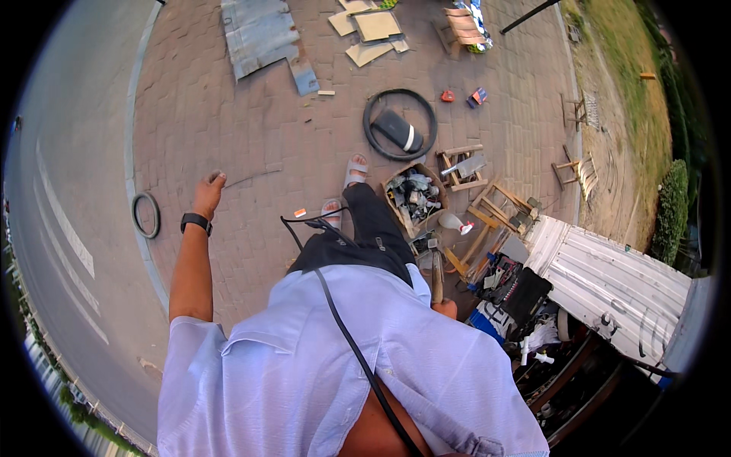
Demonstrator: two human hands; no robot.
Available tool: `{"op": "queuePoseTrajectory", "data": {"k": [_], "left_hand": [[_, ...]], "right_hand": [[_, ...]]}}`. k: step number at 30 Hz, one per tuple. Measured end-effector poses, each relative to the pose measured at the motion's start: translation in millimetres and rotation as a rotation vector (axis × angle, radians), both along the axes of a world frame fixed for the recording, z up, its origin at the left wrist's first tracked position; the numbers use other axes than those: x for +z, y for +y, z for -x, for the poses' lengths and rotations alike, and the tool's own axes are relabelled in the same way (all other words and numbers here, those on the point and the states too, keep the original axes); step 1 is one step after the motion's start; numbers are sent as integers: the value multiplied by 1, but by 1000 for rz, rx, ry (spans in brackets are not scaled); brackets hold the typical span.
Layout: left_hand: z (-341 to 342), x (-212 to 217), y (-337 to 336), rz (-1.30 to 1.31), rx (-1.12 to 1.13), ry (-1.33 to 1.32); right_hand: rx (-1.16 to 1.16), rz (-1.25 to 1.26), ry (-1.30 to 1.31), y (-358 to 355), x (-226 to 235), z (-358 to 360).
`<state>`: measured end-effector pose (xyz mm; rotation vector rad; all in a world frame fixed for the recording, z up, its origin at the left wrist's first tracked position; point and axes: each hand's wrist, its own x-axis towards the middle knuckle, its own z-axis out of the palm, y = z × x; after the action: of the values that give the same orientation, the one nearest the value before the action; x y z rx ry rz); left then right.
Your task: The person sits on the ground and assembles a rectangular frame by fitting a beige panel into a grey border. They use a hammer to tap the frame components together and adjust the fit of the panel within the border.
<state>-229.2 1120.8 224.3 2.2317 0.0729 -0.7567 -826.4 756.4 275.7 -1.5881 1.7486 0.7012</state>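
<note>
My left hand [208, 195] is stretched out to the left over the brick paving, its fingers closed. From its fingertips a thin dark wire [255, 177] runs to the right. Low by my right hip, my right hand [444, 308] is wrapped round the wooden handle of a hammer [437, 276], its head pointing away from me. Just past the hammer stands a cardboard box [394, 199] full of metal parts and scraps. A white bottle with a red cap [455, 223] is beside the box.
Ahead lie a black tyre [368, 126] around a dark case, a metal sheet [263, 38] and cardboard pieces [378, 27]. Small wooden stools [463, 167] stand to the right, before a white metal cart [609, 278] with tools. Another tyre [135, 215] lies by the kerb, left.
</note>
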Motion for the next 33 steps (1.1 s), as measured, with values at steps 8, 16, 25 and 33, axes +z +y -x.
{"op": "queuePoseTrajectory", "data": {"k": [8,16,25,33], "left_hand": [[-37,-23,-55,-227,-40,116],[-35,-36,-118,-216,166,500],[-156,-89,-264,-131,290,568],[-334,-56,-479,90,298,327]], "right_hand": [[-221,0,-311,-154,-14,-189],[166,580,-665,-323,63,-371],[-270,-365,-968,-517,86,-635],[10,-444,-806,-622,74,-831]]}}
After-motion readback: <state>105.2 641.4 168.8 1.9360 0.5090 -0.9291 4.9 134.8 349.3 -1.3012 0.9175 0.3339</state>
